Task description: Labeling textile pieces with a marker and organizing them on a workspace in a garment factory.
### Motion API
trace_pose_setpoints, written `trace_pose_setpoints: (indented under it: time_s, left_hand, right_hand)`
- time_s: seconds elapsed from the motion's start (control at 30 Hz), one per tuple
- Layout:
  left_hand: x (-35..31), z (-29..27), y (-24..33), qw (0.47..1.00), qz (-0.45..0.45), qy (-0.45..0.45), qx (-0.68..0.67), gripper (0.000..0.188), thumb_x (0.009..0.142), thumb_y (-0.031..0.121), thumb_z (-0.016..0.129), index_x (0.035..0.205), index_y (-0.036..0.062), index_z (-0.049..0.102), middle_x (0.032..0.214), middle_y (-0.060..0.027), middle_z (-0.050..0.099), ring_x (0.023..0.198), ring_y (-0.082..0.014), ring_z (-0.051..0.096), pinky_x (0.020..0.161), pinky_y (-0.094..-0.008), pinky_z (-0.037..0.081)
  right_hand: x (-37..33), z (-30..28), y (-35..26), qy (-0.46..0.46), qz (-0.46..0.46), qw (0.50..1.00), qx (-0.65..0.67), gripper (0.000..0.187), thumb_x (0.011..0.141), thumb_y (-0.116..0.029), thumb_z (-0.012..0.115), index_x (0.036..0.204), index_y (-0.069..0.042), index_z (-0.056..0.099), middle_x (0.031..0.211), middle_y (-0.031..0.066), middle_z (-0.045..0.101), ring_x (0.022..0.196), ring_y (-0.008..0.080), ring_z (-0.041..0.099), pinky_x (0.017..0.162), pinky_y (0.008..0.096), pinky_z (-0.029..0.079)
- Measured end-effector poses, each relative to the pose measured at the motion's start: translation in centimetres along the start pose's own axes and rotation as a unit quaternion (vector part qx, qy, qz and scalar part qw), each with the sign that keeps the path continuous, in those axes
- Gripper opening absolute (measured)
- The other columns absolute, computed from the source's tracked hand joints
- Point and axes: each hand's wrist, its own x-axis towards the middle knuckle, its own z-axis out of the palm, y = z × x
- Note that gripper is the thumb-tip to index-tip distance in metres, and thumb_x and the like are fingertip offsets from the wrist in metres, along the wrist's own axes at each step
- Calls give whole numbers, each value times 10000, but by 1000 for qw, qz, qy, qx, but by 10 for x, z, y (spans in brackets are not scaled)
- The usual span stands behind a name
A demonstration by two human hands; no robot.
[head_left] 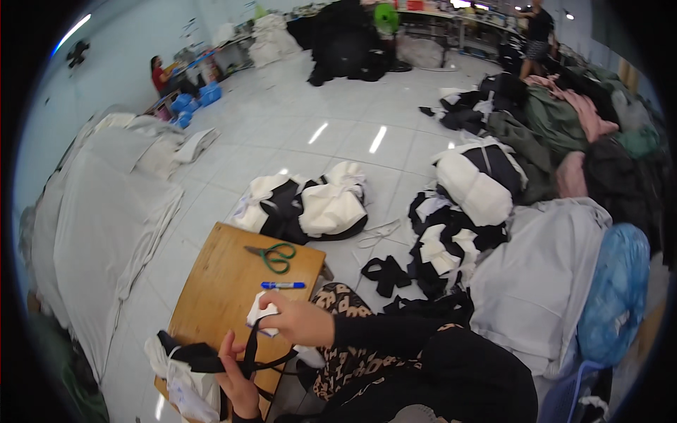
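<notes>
Over the near part of a low wooden table [211, 282], my right hand [303, 323] pinches a black fabric strap [251, 347] together with a small white piece [258, 309]. Below and to its left, my left hand [238, 381] has the strap running between its fingers, the index finger raised. More black strap trails left to a bundle of white and black cloth [187, 384] at the table's near left corner. A blue marker [283, 285] lies just beyond my right hand. Farther off on the tabletop rest scissors [278, 259] with green handles.
Tied white and black cloth bundles [331, 204] sit on the floor beyond the table. Covered heaps [106, 204] stand at left. Cloth piles, a grey-covered stack [539, 268] and a blue plastic bag [613, 296] are at right. Two people are farther back.
</notes>
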Motion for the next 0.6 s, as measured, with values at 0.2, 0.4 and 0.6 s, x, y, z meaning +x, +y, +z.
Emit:
trace_pose_setpoints:
  time_s: [0.2,0.4,0.6]
  left_hand:
    - [-2,-21,8,850,-398,-340,-68,537,890,507,498,743,18,662,597,-92,606,436,-177,547,383,-287,388]
    - [-10,-55,6,857,-344,-376,-79,439,905,413,513,767,7,607,449,3,415,339,-76,298,359,-219,206]
    - [33,-81,-47,985,-56,-110,121,220,916,218,562,889,11,632,789,-25,627,668,-81,555,543,-238,429]
  right_hand:
    - [-12,7,-15,-215,-33,975,43,283,759,-87,582,1041,-106,558,1145,147,466,783,346,600,665,411,491]
    - [-3,43,12,-454,-25,830,323,211,882,-152,546,782,32,529,1015,162,530,921,299,529,779,369,422]
    - [29,7,-30,-298,62,774,555,216,911,-201,526,934,8,576,1269,155,463,1251,238,381,1011,326,307]
